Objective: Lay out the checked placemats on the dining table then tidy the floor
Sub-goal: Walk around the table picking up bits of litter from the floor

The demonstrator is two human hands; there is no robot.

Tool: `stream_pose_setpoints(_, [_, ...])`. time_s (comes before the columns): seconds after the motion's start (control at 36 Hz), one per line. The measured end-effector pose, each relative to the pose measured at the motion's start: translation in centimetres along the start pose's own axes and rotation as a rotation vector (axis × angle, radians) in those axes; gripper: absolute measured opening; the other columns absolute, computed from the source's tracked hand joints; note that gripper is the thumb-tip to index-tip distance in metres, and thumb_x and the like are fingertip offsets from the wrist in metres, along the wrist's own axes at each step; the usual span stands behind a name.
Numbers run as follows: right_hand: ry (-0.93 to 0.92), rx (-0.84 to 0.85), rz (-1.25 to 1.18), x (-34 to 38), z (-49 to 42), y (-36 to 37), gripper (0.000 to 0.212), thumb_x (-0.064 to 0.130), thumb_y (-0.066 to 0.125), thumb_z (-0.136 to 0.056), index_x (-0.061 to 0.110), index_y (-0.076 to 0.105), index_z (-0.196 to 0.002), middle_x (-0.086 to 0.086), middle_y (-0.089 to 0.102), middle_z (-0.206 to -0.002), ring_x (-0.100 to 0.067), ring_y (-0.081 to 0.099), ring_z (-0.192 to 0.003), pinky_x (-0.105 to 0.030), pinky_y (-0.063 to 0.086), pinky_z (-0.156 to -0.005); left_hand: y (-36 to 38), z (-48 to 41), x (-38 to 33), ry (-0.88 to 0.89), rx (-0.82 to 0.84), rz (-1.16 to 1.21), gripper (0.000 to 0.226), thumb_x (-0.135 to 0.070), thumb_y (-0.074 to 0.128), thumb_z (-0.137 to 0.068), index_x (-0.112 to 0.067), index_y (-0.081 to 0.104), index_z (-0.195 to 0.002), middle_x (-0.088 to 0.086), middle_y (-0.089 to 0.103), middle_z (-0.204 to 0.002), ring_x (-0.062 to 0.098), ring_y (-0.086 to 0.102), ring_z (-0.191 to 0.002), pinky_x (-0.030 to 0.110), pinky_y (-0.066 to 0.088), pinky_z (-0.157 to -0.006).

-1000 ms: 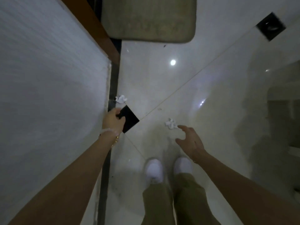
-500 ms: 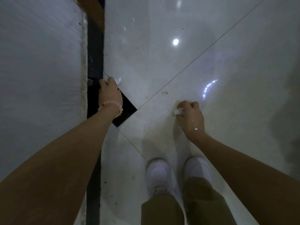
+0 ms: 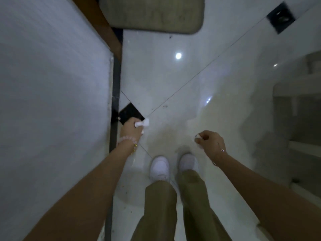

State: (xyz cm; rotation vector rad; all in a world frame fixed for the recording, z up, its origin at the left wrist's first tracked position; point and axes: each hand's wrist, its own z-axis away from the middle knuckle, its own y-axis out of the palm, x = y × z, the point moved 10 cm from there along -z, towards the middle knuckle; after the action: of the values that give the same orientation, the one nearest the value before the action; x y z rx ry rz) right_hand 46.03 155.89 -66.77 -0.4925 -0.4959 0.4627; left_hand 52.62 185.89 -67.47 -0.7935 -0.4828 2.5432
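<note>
1. My left hand (image 3: 130, 126) is closed around a crumpled white paper scrap (image 3: 143, 122), which sticks out past my knuckles toward the right; the hand hangs above the floor, over the corner of a small black inset tile (image 3: 130, 111)
2. My right hand (image 3: 211, 144) is curled into a loose fist, thumb and forefinger pinched on a second bit of white paper (image 3: 197, 136), of which only a sliver shows at the fingertips
3. The glossy pale floor (image 3: 173, 80) below my hands shows thin diagonal joints and bright round light reflections; I see no loose scrap on it between my hands
4. A beaded bracelet (image 3: 125, 139) sits on my left wrist
5. My two white shoes (image 3: 160, 168) stand side by side between my arms, olive trouser legs above them
6. A large pale surface (image 3: 52, 101) fills the left side; whether it is the dining table I cannot tell, and no checked placemat is in view
7. A padded grey-green cushion (image 3: 152, 13) lies at the top edge, and another black inset tile (image 3: 280, 17) at the upper right
</note>
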Motion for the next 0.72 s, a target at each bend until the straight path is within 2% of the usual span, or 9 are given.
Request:
stream_pose_setpoints(0.08, [0.038, -0.042, -0.090, 1.3, 4.7, -4.9, 0.021, 0.021, 0.070, -0.080, 0.008, 0.072, -0.096, -0.007, 0.067, -0.082, -0.023, 0.062, -0.078, -0.035, 0.051, -0.079, -1.7, 7.3, -1.0, -0.097, -0.020, 0.220, 0.016, -0.021, 0.068, -0.084, -0.013, 0.058, -0.073, 0.005, 0.060, -0.066, 0.018, 0.056, -0.060, 0.025, 0.050, -0.062])
stream_pose_setpoints(0.14, [0.043, -0.055, -0.152, 2.6, 8.2, -8.1, 0.022, 0.023, 0.072, -0.079, 0.008, 0.071, -0.094, -0.004, 0.065, -0.080, -0.020, 0.060, -0.076, -0.035, 0.051, -0.079, -2.9, 12.2, -2.0, -0.168, -0.009, 0.369, 0.019, -0.012, 0.064, -0.086, -0.016, 0.056, -0.070, 0.009, 0.058, -0.075, 0.018, 0.056, -0.064, 0.020, 0.052, -0.052])
stream_pose_setpoints(0.19, [0.036, -0.058, -0.203, 4.0, 12.0, -11.1, 0.008, 0.023, 0.074, -0.078, 0.017, 0.068, -0.077, 0.001, 0.060, -0.068, -0.017, 0.056, -0.067, -0.034, 0.048, -0.072, -4.4, 17.4, -3.8, -0.202, -0.003, 0.482, 0.018, -0.006, 0.059, -0.089, -0.013, 0.055, -0.072, 0.010, 0.055, -0.077, 0.016, 0.054, -0.065, 0.013, 0.051, -0.049])
stream_pose_setpoints(0.28, [0.005, -0.074, -0.289, 6.1, 17.5, -15.5, 0.032, 0.021, 0.074, -0.077, 0.026, 0.051, -0.056, 0.009, 0.049, -0.055, -0.011, 0.048, -0.054, -0.031, 0.044, -0.065, -7.6, 24.8, -6.7, -0.192, -0.023, 0.565, 0.009, -0.006, 0.057, -0.090, -0.007, 0.056, -0.081, 0.008, 0.055, -0.078, 0.014, 0.055, -0.066, 0.014, 0.052, -0.055])
stream_pose_setpoints(0.36, [-0.036, -0.070, -0.377, 8.7, 23.5, -19.5, 0.021, 0.018, 0.072, -0.080, 0.020, 0.057, -0.066, 0.005, 0.052, -0.059, -0.008, 0.049, -0.053, -0.024, 0.043, -0.060, -10.5, 31.6, -9.2, -0.172, -0.013, 0.578, 0.012, -0.008, 0.059, -0.090, -0.008, 0.054, -0.078, 0.006, 0.054, -0.076, 0.012, 0.055, -0.068, 0.015, 0.053, -0.059])
stream_pose_setpoints(0.47, [-0.105, -0.058, -0.431, 10.8, 30.3, -23.8, 0.030, 0.014, 0.070, -0.082, 0.019, 0.050, -0.059, 0.002, 0.045, -0.055, 0.002, 0.043, -0.037, -0.013, 0.037, -0.047, -13.4, 38.4, -11.4, -0.143, 0.049, 0.509, 0.018, -0.015, 0.064, -0.087, -0.007, 0.051, -0.076, 0.009, 0.054, -0.073, 0.015, 0.056, -0.066, 0.019, 0.053, -0.063])
stream_pose_setpoints(0.56, [-0.128, -0.022, -0.444, 10.4, 34.7, -25.9, 0.029, 0.012, 0.067, -0.084, 0.015, 0.049, -0.062, -0.002, 0.042, -0.056, 0.000, 0.039, -0.039, -0.011, 0.036, -0.044, -15.6, 42.5, -13.2, -0.085, 0.050, 0.530, 0.022, -0.020, 0.068, -0.084, -0.008, 0.051, -0.077, 0.010, 0.052, -0.073, 0.017, 0.057, -0.069, 0.022, 0.054, -0.069])
stream_pose_setpoints(0.61, [-0.162, -0.002, -0.438, 9.5, 37.3, -26.7, 0.030, 0.011, 0.064, -0.086, 0.013, 0.046, -0.062, -0.010, 0.036, -0.058, -0.005, 0.033, -0.043, -0.016, 0.031, -0.043, -16.9, 45.3, -14.4, -0.032, 0.053, 0.497, 0.024, -0.022, 0.070, -0.082, -0.007, 0.054, -0.075, 0.013, 0.054, -0.075, 0.021, 0.057, -0.074, 0.030, 0.052, -0.080])
stream_pose_setpoints(0.72, [-0.123, -0.026, -0.425, 5.2, 40.4, -28.0, 0.033, 0.015, 0.065, -0.085, 0.017, 0.046, -0.059, -0.007, 0.041, -0.058, -0.015, 0.038, -0.054, -0.024, 0.031, -0.051, -18.6, 48.7, -15.0, 0.014, 0.019, 0.407, 0.025, -0.026, 0.069, -0.061, -0.011, 0.063, -0.080, 0.016, 0.064, -0.089, 0.033, 0.063, -0.091, 0.049, 0.048, -0.093])
